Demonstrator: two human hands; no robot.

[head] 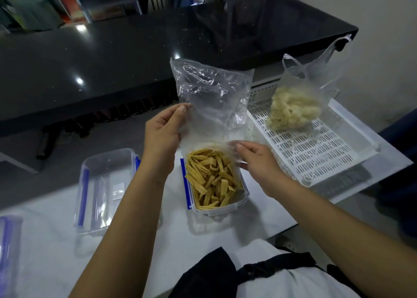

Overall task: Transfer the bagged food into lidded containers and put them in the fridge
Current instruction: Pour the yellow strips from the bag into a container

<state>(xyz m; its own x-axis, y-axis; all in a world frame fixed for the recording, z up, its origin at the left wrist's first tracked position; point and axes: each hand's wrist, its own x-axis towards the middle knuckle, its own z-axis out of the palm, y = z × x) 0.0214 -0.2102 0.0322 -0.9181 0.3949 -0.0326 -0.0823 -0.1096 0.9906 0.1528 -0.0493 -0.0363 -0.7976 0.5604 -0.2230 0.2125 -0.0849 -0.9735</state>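
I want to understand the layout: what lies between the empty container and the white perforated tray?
In the head view, the container filled with yellow strips, with both hands holding the emptied bag over it.

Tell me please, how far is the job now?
Done: the yellow strips fill one container. In hand: left hand and right hand hold the emptied bag over it. Left: close it with a lid, empty the second bag in the tray, then the fridge.
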